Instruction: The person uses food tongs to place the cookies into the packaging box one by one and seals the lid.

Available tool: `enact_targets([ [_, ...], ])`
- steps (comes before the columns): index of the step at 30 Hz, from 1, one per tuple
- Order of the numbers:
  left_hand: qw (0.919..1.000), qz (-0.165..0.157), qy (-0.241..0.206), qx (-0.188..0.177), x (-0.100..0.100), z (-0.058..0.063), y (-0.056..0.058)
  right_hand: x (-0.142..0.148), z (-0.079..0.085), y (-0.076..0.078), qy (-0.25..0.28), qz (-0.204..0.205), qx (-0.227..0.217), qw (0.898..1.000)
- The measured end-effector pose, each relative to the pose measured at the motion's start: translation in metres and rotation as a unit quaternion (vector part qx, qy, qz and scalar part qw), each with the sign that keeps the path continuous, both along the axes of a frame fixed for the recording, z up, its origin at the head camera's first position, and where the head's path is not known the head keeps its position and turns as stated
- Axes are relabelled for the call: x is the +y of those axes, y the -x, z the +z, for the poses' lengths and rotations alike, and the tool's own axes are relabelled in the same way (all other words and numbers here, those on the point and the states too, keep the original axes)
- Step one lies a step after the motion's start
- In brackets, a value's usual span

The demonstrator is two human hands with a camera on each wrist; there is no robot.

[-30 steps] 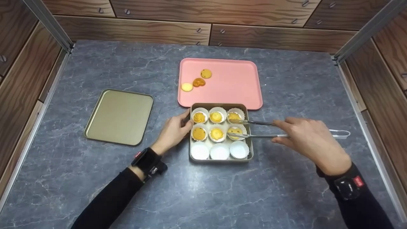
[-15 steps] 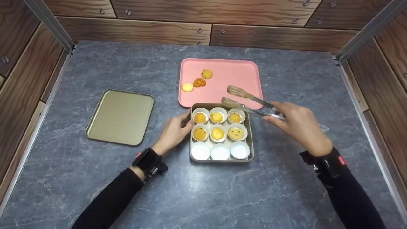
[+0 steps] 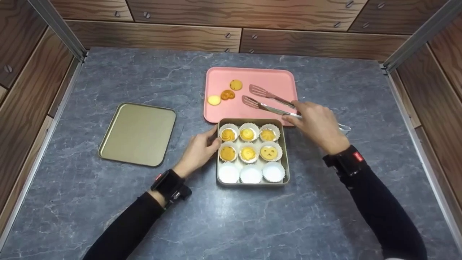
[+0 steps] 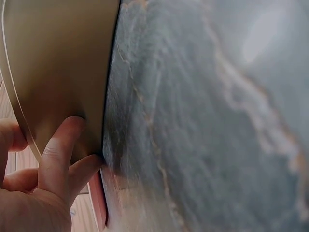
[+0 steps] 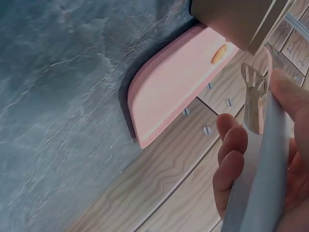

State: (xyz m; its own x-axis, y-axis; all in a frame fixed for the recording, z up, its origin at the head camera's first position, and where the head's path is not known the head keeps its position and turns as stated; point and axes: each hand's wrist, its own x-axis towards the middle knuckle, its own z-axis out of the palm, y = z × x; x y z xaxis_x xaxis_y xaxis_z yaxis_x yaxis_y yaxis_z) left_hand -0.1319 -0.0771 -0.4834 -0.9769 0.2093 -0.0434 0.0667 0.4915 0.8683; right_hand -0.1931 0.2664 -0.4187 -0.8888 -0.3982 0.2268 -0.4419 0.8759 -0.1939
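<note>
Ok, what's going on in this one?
A person is working with cookies at a gray counter. The right hand holds metal tongs, tips apart and empty, over the pink tray, near three loose cookies. The left hand touches the side of the gold tin; six of its paper cups hold cookies, and the three white cups in the near row are empty. The tin's lid lies to the left.

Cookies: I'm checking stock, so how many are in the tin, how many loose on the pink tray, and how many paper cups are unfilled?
Cookies in the tin: 6
Cookies on the pink tray: 3
Unfilled paper cups: 3
Total cookies: 9
</note>
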Motion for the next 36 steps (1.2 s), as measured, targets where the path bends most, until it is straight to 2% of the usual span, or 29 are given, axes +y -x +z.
enact_targets([
  [5, 1.0000, 0.001, -0.002, -0.008, 0.000, -0.001, 0.000, -0.011, -0.003, 0.014, -0.004, -0.015, -0.011, 1.000],
  [16, 1.0000, -0.001, -0.006, -0.001, 0.000, -0.002, -0.001, -0.036, -0.008, 0.042, -0.011, -0.034, -0.020, 0.999],
  [25, 1.0000, 0.002, 0.001, 0.002, 0.000, -0.003, 0.000, -0.051, -0.007, 0.054, -0.041, -0.049, -0.054, 0.997],
  [36, 1.0000, 0.002, 0.000, 0.000, -0.001, -0.002, 0.001, -0.058, -0.012, 0.062, -0.034, -0.058, -0.094, 0.993],
])
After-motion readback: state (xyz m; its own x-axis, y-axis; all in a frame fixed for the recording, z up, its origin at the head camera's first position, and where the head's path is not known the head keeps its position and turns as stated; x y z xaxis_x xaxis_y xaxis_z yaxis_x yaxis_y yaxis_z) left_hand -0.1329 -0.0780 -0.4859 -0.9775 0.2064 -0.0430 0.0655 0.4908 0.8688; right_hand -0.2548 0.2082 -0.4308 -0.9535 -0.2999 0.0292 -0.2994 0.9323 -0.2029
